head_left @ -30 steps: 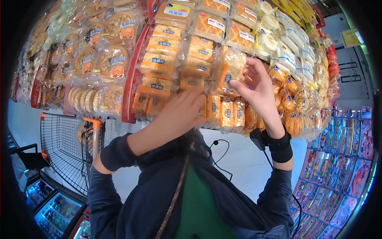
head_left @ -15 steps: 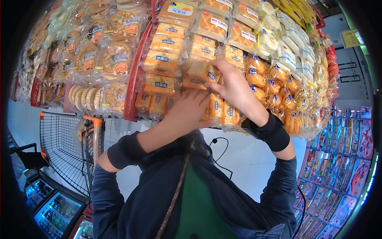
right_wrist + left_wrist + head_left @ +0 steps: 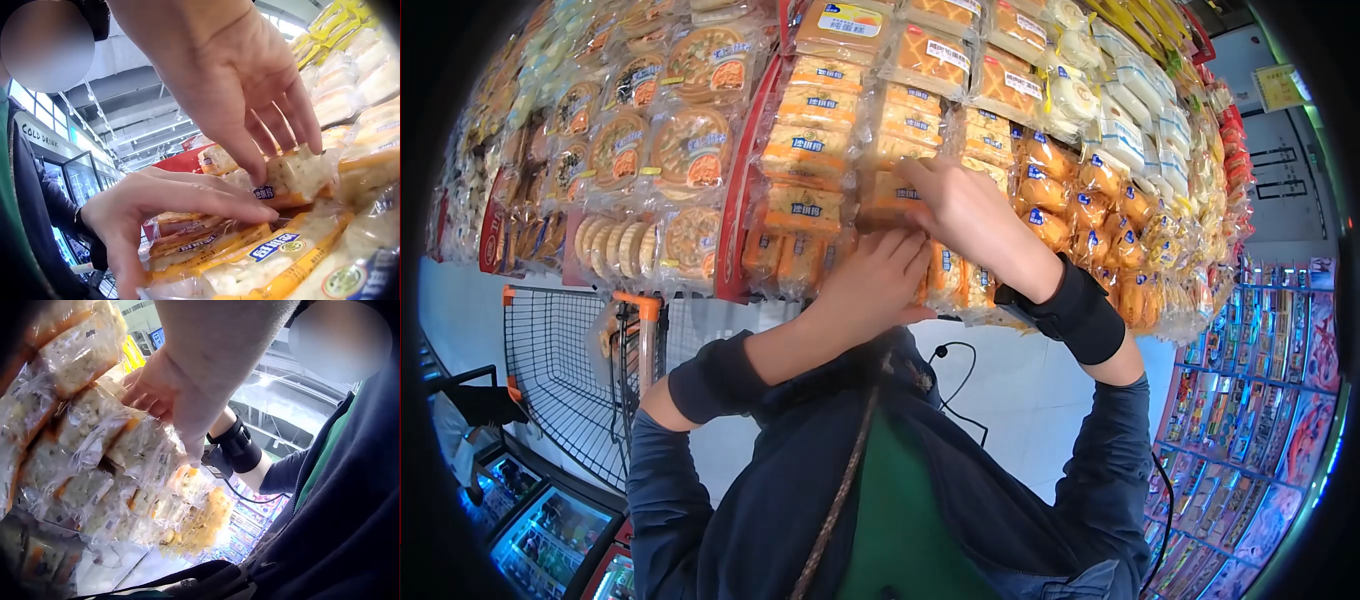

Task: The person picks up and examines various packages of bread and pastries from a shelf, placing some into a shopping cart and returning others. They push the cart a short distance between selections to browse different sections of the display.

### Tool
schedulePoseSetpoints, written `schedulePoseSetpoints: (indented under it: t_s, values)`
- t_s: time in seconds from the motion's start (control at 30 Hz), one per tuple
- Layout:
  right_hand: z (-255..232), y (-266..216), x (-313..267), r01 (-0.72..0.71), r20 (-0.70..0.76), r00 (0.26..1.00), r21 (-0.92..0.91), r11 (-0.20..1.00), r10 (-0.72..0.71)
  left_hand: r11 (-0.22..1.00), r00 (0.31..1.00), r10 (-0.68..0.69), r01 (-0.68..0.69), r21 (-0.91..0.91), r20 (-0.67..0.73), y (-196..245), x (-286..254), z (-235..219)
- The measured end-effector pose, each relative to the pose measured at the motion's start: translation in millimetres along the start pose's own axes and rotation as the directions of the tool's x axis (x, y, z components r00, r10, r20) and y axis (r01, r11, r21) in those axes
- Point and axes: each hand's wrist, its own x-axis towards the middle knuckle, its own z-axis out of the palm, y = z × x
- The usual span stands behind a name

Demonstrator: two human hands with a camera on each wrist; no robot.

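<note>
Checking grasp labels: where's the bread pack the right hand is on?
Head view, centre of the shelf: the bread pack sits under the right hand, just above the left hand, among stacked orange packs.

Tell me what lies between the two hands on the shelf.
In the right wrist view, only wrapped cake packets lie between the left hand and the right hand, which pinches one packet.

Right hand [image 3: 250,81] fingers [image 3: 309,125] on bread packet [image 3: 297,178].

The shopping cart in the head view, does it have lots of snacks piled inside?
No. The shopping cart shows bare wire mesh through its basket, while the packaged snacks sit on the shelf above it.
</note>
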Motion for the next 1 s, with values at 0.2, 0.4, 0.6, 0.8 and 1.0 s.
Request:
schedulePoseSetpoints:
  t_s: [0.2, 0.4, 0.6, 0.8, 1.0]
  values:
    - [14.8, 2.1, 2.4, 0.073, -0.098, 0.993, 0.049, 0.996, -0.068, 1.0, 1.0, 0.0, 0.0, -0.027, 0.005, -1.2, 1.8, -0.7]
    - [10.5, 5.3, -4.9, 0.009, -0.032, 0.999, 0.033, 0.999, -0.007, 0.999, 0.999, 0.032, -0.033, -0.03, -0.033, -0.9, -4.2, -14.3]
    - [13.0, 9.3, -3.3, 0.035, -0.055, 0.998, 0.063, 0.997, -0.031, 0.994, 0.994, 0.05, -0.04, -0.103, 0.101, -0.6, -13.5, -17.7]
    - [3.9, -0.8, 0.4, 0.083, -0.127, 0.989, 0.054, 0.995, -0.075, 0.992, 0.997, 0.068, -0.065, -0.106, 0.024, -2.6, -15.5, -18.5]
    - [16.2, -42.4, 13.4, 0.265, -0.207, 0.951, 0.152, 0.952, -0.231, 0.988, 0.974, 0.142, -0.149, -0.028, -0.176, -6.9, -52.2, -56.0]
